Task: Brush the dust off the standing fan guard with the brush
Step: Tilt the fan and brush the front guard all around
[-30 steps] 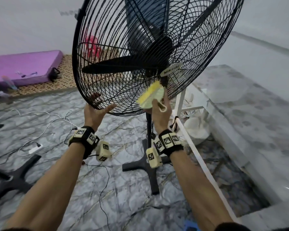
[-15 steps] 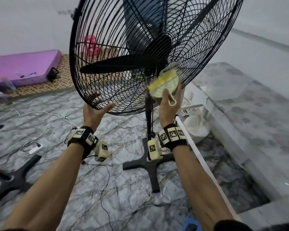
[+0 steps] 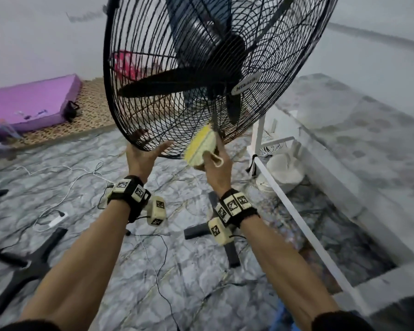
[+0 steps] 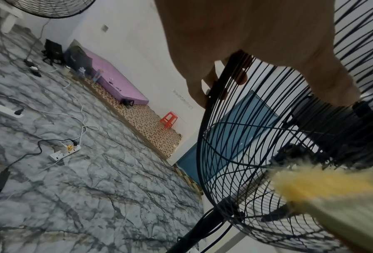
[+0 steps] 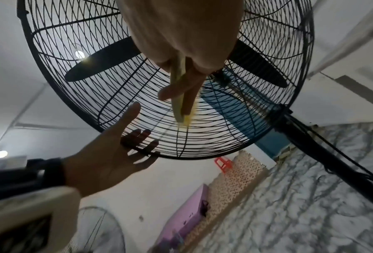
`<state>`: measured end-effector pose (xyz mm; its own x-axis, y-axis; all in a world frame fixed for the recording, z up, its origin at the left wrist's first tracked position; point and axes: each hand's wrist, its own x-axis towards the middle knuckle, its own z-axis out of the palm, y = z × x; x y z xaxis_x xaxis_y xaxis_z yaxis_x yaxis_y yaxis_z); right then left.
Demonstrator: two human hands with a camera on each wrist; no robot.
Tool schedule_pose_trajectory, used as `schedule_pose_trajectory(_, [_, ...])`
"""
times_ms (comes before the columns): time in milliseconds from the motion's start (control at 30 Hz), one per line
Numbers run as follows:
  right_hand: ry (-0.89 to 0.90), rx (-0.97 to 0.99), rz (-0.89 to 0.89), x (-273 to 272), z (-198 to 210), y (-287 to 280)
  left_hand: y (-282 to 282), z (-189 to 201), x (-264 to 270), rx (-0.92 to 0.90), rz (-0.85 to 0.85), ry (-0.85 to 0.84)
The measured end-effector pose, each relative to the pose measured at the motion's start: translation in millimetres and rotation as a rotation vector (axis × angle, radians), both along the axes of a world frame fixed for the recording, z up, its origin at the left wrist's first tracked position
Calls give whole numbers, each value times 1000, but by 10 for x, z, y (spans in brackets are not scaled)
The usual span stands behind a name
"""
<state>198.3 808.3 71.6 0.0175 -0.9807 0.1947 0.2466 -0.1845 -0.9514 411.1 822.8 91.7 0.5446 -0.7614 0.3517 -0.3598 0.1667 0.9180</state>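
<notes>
Brushing the lower part of the fan cage, about 6 o'clock under the hub

The right hand (image 3: 215, 163) is wrapped around the yellow-bristled hand brush with a pale flat back (image 3: 200, 148), bristles on the big black round wire fan guard (image 3: 153, 111). The left hand (image 3: 142, 156) steadies the rim at 7 o'clock, fingers hooked through the wires, thumb out. The wires look thin and springy, so light strokes; brace the stiffer rim, I'd say.
</notes>
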Motion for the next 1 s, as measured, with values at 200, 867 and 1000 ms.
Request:
schedule_pose_trajectory(200, [-74, -44, -257, 158, 93, -21, 44, -46, 64, -29, -23, -30])
schedule_pose_trajectory(867, [-165, 7, -304, 724, -313, 227, -63, -43, 373, 55, -268, -216])
schedule_pose_trajectory(1000, [-77, 42, -299, 892, -563, 394, -123, -11, 480, 84, -311, -238])
